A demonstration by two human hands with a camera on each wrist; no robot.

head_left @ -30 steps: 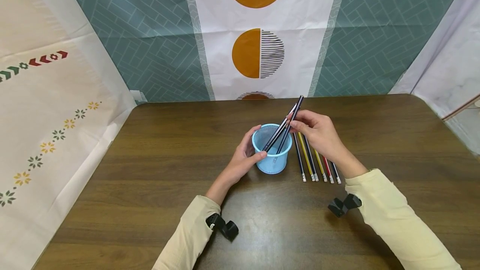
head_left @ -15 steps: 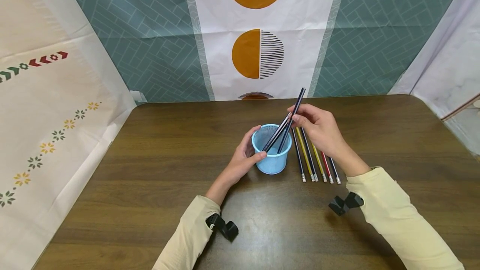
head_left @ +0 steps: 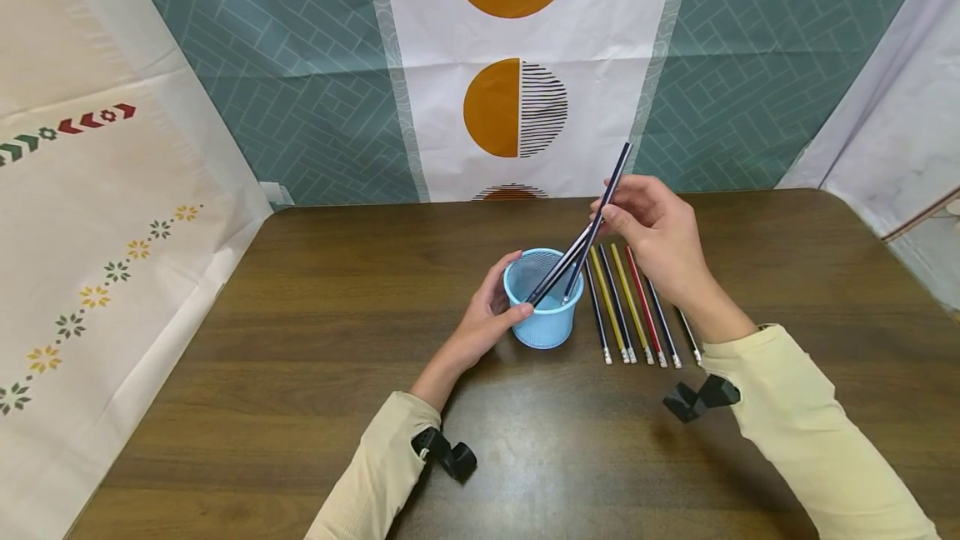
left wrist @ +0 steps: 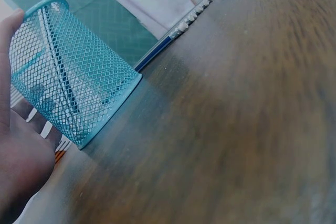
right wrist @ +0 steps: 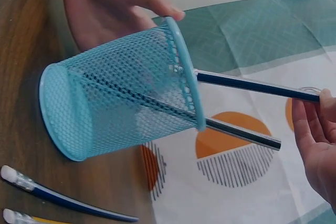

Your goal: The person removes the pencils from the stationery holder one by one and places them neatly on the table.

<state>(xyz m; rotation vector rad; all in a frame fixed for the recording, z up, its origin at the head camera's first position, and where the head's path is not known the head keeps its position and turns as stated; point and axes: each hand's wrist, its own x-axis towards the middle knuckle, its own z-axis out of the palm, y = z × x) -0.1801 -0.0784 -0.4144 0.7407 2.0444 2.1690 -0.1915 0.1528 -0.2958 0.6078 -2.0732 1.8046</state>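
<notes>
A light blue mesh pencil cup (head_left: 546, 328) stands on the table. My left hand (head_left: 483, 325) holds it from the left, thumb at the near rim and fingers round the side. My right hand (head_left: 663, 240) pinches a dark blue pencil (head_left: 615, 180) above the cup's right side. In the right wrist view the eraser end of this pencil (right wrist: 247, 84) sits just inside the rim, up off the bottom. A black pencil (right wrist: 244, 133) leans inside the cup, its upper end sticking out past the rim.
To the right of the cup, several pencils lie side by side with white erasers toward the near edge, among them a red pencil (head_left: 647, 308) and a yellow pencil (head_left: 636, 298). Brown wooden table (head_left: 337, 315); a patterned cloth (head_left: 330, 107) hangs behind it.
My right hand has moved up and to the right, drawing the dark blue pencil higher out of the cup. My left hand and the cup have kept their place.
</notes>
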